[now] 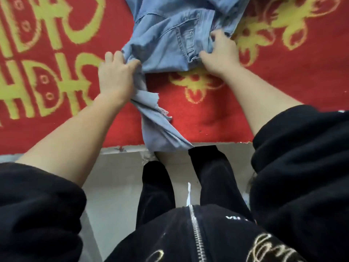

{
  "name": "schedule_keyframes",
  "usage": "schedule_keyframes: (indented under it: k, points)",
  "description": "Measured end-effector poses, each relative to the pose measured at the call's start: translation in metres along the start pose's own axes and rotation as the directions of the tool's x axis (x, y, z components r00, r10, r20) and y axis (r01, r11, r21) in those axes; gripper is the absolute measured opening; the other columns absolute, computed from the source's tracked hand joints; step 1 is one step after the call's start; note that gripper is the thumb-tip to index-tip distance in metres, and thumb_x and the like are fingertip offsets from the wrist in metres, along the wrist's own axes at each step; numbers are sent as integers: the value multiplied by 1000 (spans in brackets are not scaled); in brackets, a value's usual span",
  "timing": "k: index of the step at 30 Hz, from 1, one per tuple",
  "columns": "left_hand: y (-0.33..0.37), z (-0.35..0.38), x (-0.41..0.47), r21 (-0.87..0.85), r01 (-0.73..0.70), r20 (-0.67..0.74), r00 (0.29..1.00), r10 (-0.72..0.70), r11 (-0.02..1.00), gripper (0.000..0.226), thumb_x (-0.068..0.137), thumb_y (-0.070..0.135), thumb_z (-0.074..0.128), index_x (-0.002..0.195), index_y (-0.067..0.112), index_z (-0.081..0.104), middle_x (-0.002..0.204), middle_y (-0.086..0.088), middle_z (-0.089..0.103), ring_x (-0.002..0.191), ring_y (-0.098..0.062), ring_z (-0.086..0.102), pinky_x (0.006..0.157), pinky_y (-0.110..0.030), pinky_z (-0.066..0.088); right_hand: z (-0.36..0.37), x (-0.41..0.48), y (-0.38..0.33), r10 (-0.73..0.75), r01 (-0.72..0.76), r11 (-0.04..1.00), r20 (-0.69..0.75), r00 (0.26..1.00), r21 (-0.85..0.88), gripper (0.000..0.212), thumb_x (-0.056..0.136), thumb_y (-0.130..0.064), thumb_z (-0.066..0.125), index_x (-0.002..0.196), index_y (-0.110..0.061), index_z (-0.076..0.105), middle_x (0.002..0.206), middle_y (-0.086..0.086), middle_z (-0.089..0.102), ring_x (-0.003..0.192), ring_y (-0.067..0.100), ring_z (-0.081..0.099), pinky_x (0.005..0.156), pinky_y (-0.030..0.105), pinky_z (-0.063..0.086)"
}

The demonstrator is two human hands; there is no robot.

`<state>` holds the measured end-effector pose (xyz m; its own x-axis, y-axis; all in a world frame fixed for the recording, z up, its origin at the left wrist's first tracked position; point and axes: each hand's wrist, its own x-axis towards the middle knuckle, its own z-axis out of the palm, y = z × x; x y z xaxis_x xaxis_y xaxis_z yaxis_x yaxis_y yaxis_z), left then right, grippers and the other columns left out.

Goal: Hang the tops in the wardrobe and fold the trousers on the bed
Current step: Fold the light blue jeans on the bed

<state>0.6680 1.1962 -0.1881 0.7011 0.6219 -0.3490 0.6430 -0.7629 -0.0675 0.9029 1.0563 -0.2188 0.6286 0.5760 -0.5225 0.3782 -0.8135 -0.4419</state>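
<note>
Light blue jeans (170,38) lie on the bed's red blanket (207,114) with yellow patterns, in the upper middle of the head view. My left hand (117,76) grips the jeans at their left edge, bunching the fabric. From under that hand a frayed leg end (158,127) trails down over the bed's front edge. My right hand (221,52) clutches the waistband beside a back pocket. No tops or wardrobe are in view.
The bed's front edge (120,149) runs across the middle. Below it are pale floor (113,195), my black trouser legs (156,186) and my black zipped jacket (194,233). Black sleeves fill both lower corners.
</note>
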Motion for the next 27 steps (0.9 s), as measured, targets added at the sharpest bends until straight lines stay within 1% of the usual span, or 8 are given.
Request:
schedule_keyframes:
  k: [3, 7, 9, 12, 15, 18, 21, 27]
  points:
    - [-82, -5, -14, 143, 145, -2, 989, -147, 979, 28, 89, 7, 50, 111, 10, 66, 108, -28, 49, 109, -45, 44, 83, -51, 39, 58, -53, -44, -148, 141, 989, 336, 930, 46, 48, 87, -36, 67, 126, -11, 54, 127, 16, 62, 118, 34, 57, 91, 32, 44]
    - [-177, 3, -50, 178, 286, 217, 922, -321, 942, 22, 85, 1, 60, 106, -2, 67, 108, -34, 58, 111, -45, 49, 94, -48, 39, 141, -150, -93, -302, 392, 915, 805, 510, 95, 52, 93, -22, 62, 141, -7, 47, 136, 12, 59, 125, 29, 54, 96, 25, 38]
    - [-195, 14, -73, 113, 374, 323, 862, -390, 920, 29, 90, 14, 59, 117, 2, 60, 116, -30, 59, 116, -44, 51, 98, -48, 40, 165, -181, -101, -311, 512, 857, 848, 429, 55, 56, 94, -19, 57, 147, -14, 42, 142, 11, 54, 129, 29, 51, 103, 31, 41]
    - [-183, 38, -106, -36, 603, 157, 791, -592, 797, 40, 89, 18, 48, 125, 2, 48, 133, -31, 45, 125, -47, 40, 101, -55, 37, 171, -183, -95, -392, 555, 831, 699, 599, -10, 52, 94, -20, 54, 145, -16, 43, 141, 12, 48, 129, 32, 48, 103, 42, 43]
    - [-138, 60, -131, -248, 568, -8, 809, -588, 785, 55, 92, 36, 42, 138, 6, 42, 147, -22, 36, 131, -40, 36, 102, -50, 35, 159, -156, -77, -436, 557, 810, 447, 781, -185, 65, 91, -25, 60, 150, -15, 35, 148, 15, 37, 134, 35, 39, 106, 44, 40]
    - [-95, 79, -155, -347, 550, 41, 818, -574, 759, 92, 85, 67, 47, 152, 9, 23, 155, -18, 26, 137, -36, 34, 101, -48, 37, 147, -123, -60, -383, 559, 694, 425, 820, -453, 83, 87, -34, 69, 154, -18, 24, 161, 16, 18, 146, 39, 19, 115, 49, 27]
    - [-70, 93, -181, -206, 462, 164, 885, -435, 863, 124, 64, 71, 70, 157, 22, 5, 160, -23, 7, 143, -38, 22, 96, -49, 42, 145, -102, -51, -466, 597, 619, 373, 802, -510, 50, 98, -30, 53, 146, -22, 40, 155, 9, 35, 139, 36, 33, 109, 47, 32]
    - [-98, 97, -198, -119, 433, 347, 861, -371, 893, 61, 82, 15, 69, 136, 19, 42, 162, -17, -4, 141, -39, 21, 92, -53, 43, 148, -107, -75, -470, 470, 763, 119, 875, -443, 33, 105, -29, 33, 120, -10, 55, 110, 21, 63, 100, 42, 58, 83, 48, 40]
